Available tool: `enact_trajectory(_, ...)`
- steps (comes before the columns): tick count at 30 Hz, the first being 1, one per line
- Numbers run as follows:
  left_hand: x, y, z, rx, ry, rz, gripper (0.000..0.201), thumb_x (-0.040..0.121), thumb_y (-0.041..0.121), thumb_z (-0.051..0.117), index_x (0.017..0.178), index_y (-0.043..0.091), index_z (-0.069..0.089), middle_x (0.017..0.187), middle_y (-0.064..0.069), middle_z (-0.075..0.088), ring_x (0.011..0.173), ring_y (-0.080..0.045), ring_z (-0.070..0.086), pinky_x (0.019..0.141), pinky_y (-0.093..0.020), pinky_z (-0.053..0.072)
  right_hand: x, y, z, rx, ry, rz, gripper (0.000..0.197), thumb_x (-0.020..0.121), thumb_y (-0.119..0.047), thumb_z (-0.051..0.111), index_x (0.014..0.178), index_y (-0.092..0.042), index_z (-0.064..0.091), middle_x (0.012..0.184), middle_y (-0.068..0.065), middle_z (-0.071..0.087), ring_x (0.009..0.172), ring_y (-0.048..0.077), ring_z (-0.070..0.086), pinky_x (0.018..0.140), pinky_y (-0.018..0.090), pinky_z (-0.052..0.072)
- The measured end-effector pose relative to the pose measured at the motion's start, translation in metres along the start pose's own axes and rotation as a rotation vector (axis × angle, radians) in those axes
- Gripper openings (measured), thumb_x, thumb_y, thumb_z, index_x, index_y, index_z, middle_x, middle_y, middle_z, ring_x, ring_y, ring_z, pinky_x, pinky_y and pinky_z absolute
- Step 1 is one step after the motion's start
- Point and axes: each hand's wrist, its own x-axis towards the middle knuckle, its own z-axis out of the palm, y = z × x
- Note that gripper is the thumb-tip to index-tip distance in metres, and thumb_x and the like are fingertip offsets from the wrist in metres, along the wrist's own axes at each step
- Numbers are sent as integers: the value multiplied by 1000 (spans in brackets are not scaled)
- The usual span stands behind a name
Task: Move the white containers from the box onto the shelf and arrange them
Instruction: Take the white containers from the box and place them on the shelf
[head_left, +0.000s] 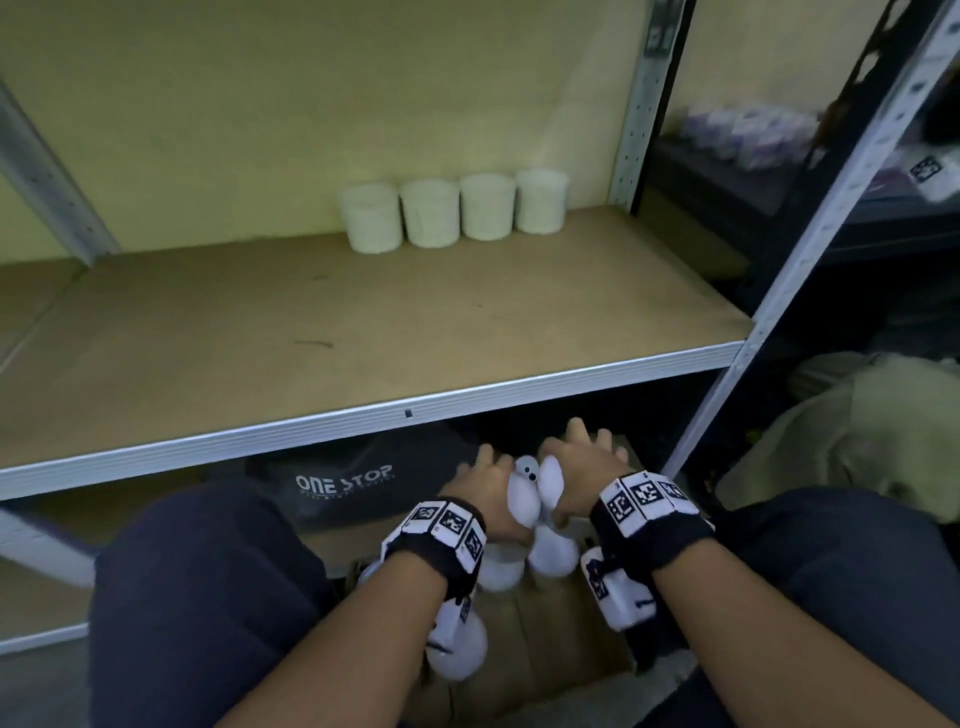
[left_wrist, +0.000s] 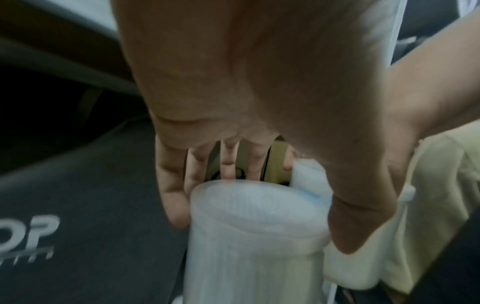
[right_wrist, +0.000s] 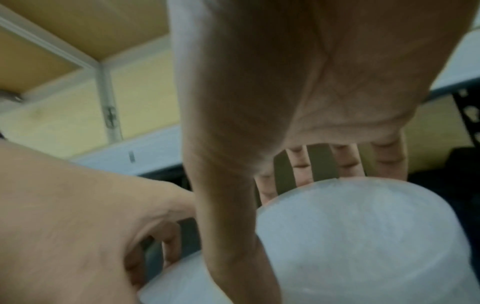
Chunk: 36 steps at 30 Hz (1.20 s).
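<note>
Several white containers stand in a row at the back of the wooden shelf. Below the shelf edge, both hands reach into a cardboard box between my knees. My left hand grips a white container; in the left wrist view that hand has fingers and thumb on either side of the container. My right hand grips another container; the right wrist view shows this hand with thumb and fingers around its container. More white containers lie in the box.
A black bag printed ONE STOP lies under the shelf, left of the box. The shelf's metal front rail runs just above the hands. A grey upright post stands on the right, with beige cloth beyond it.
</note>
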Motion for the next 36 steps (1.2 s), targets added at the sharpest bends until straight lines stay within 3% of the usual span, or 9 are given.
enact_trajectory(6, -37, -1, -64, -30, 70, 54, 81, 56, 54, 75, 125, 25, 44, 118, -1, 35, 107, -29, 51, 87, -44, 50, -30, -14, -54, 30, 106, -67, 85, 55, -38, 83, 131, -35, 44, 131, 2, 29, 118, 34, 33, 94, 44, 37)
enact_trajectory(12, -79, 1, -109, -25, 179, 81, 81, 58, 48, 77, 130, 25, 47, 119, 0, 40, 105, -24, 55, 86, -34, 49, -62, -30, -94, 96, 185, -159, 80, 54, -35, 82, 126, -37, 48, 125, -2, 36, 116, 32, 40, 93, 39, 38)
enact_trajectory(15, -96, -1, -133, -41, 219, 84, 76, 62, 46, 77, 129, 26, 47, 118, 1, 40, 102, -23, 55, 78, -29, 45, -72, -37, -116, 141, 250, -204, 80, 53, -38, 80, 126, -38, 48, 123, -2, 39, 114, 31, 42, 97, 40, 40)
enact_trajectory(20, -115, -13, -168, -72, 359, 50, 81, 62, 46, 77, 135, 29, 45, 126, 4, 42, 111, -19, 51, 88, -26, 44, -78, -51, -136, 287, 397, -262, 71, 59, -37, 79, 124, -36, 52, 124, -4, 40, 118, 28, 37, 94, 38, 35)
enact_trajectory(26, -115, -34, -196, -111, 471, -42, 79, 61, 45, 78, 133, 34, 48, 121, 2, 41, 119, -20, 47, 92, -28, 43, -54, -74, -141, 416, 487, -317, 55, 60, -36, 78, 111, -35, 60, 103, -8, 36, 111, 27, 41, 98, 40, 39)
enact_trajectory(28, -113, -40, -199, -133, 482, -72, 78, 63, 43, 78, 134, 33, 47, 131, 0, 40, 128, -21, 40, 92, -27, 37, -41, -81, -141, 425, 477, -333, 56, 59, -35, 79, 112, -34, 61, 104, -8, 37, 113, 26, 43, 100, 43, 40)
enact_trajectory(31, -106, -48, -198, -141, 492, -111, 79, 65, 41, 79, 135, 31, 46, 136, -2, 38, 131, -23, 39, 99, -30, 37, -22, -89, -139, 408, 422, -356, 58, 57, -35, 80, 113, -31, 63, 114, -3, 44, 117, 26, 45, 102, 43, 41)
enact_trajectory(36, -95, -61, -192, -173, 474, -157, 75, 69, 43, 76, 136, 27, 46, 143, -2, 40, 137, -24, 34, 111, -39, 34, -3, -94, -134, 396, 384, -369, 55, 66, -37, 77, 118, -29, 61, 126, -1, 47, 123, 26, 44, 106, 42, 39)
